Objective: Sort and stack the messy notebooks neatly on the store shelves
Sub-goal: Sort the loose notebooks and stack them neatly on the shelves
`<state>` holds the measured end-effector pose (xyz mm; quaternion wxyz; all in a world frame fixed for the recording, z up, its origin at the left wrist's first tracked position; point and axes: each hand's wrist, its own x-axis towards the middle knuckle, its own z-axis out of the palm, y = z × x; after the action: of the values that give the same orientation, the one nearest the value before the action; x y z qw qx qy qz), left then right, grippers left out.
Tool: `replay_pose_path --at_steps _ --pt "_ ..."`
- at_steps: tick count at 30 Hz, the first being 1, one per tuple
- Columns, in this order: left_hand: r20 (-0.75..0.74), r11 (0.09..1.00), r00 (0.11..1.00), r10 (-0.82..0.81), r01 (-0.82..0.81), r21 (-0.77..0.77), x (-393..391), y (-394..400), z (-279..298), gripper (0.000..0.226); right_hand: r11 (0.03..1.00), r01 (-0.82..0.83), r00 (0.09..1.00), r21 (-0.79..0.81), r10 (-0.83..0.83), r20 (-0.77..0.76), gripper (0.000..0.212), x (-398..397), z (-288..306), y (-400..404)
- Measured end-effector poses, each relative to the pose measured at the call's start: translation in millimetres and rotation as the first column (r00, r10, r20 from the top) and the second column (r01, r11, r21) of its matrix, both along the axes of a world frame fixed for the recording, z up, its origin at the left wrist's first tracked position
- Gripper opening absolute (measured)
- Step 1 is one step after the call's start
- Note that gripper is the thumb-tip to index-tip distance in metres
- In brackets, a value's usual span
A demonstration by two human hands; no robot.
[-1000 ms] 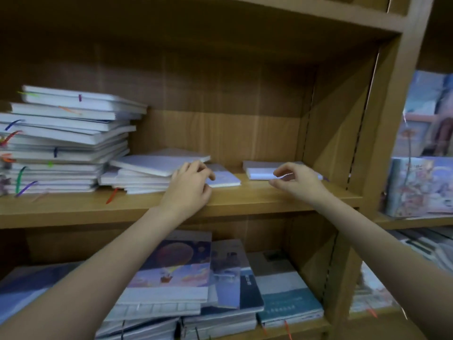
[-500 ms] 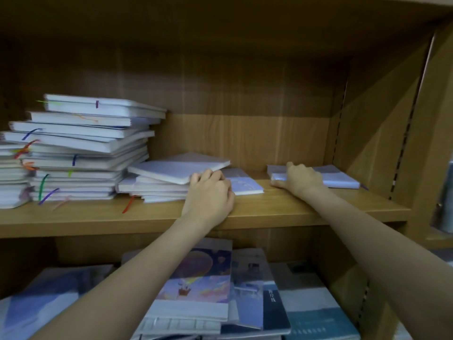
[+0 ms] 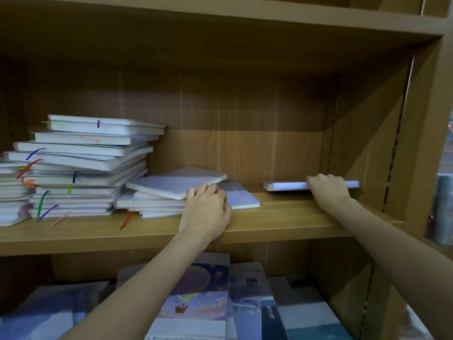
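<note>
I see a tan wood-grain shelf (image 3: 282,218), white notebooks (image 3: 93,165) stacked far left with green, purple, orange and red ribbons, a pale lilac notebook (image 3: 286,185) right, balloon-illustrated sky-blue covers (image 3: 196,298) near, below.

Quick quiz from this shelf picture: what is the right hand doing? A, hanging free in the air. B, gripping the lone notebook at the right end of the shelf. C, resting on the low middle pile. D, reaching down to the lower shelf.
B: the right hand is closed over the lone notebook at the right end, while the left hand rests at the middle pile.
</note>
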<state>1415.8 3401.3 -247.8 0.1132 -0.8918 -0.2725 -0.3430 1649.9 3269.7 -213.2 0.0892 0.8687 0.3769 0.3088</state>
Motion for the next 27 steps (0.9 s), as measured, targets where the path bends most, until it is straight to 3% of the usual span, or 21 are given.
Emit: replay_pose_path --at_steps 4,6,9,12,14,17,20,21,22,23,24,26,27 --pt "0.117 0.994 0.989 -0.095 0.101 -0.042 -3.5 -2.2 1.1 0.048 0.963 -0.269 0.922 0.025 0.25 0.297 0.041 -29.6 29.1 -3.3" --pt "0.224 0.979 0.958 -0.178 0.196 -0.061 -10.5 -5.7 5.3 0.061 0.903 -0.43 0.808 -0.009 0.389 0.444 0.06 -48.3 46.7 -8.8" --pt "0.24 0.973 0.944 -0.225 0.207 0.099 -17.9 -9.9 17.8 0.073 0.804 -0.584 0.623 -0.111 0.531 0.574 0.061 -79.3 65.6 -17.3" --pt "0.208 0.971 0.952 -0.227 0.206 0.119 -27.9 -21.7 47.2 0.048 0.729 -0.672 0.497 -0.132 0.576 0.649 0.062 -116.5 81.3 -30.4" --pt "0.176 0.978 0.962 -0.208 0.201 0.06 -36.4 -26.0 65.7 0.025 0.709 -0.698 0.465 -0.101 0.557 0.688 0.054 -127.4 87.7 -35.7" --pt "0.179 0.958 0.943 -0.281 0.286 -0.001 -52.8 -30.3 71.5 0.031 0.672 -0.729 0.559 0.132 0.472 0.682 0.037 -132.8 96.2 -43.5" --pt "0.241 0.919 0.894 -0.377 0.393 -0.021 -77.6 -25.0 58.7 0.034 0.656 -0.623 0.777 0.425 0.455 0.435 0.042 -134.8 98.5 -53.3" --pt "0.235 0.919 0.895 -0.38 0.393 -0.011 -88.1 -21.0 54.4 0.035 0.652 -0.573 0.815 0.496 0.519 0.258 0.046 -137.3 96.7 -57.1" --pt "0.228 0.922 0.896 -0.38 0.386 0.021 -98.6 -16.3 51.2 0.036 0.636 -0.525 0.797 0.566 0.6 0.066 0.05 -142.1 94.5 -62.1" --pt "0.221 0.924 0.897 -0.382 0.377 0.067 -109.5 -12.4 50.0 0.036 0.623 -0.461 0.73 0.633 0.671 -0.129 0.053 -147.7 91.4 -68.2" --pt "0.212 0.922 0.899 -0.384 0.363 0.134 -120.9 -10.0 50.0 0.034 0.611 -0.386 0.589 0.691 0.74 -0.325 0.054 -153.3 87.6 -74.6" --pt "0.18 0.887 0.91 -0.374 0.294 0.356 -144.1 -8.7 52.8 0.027 0.605 -0.184 0.134 0.775 0.796 -0.59 0.054 -161.2 76.9 -83.1" --pt "0.153 0.844 0.919 -0.364 0.255 0.472 -155.7 -8.5 55.5 0.025 0.62 -0.106 -0.025 0.777 0.78 -0.626 0.059 -161.7 71.1 -84.1"
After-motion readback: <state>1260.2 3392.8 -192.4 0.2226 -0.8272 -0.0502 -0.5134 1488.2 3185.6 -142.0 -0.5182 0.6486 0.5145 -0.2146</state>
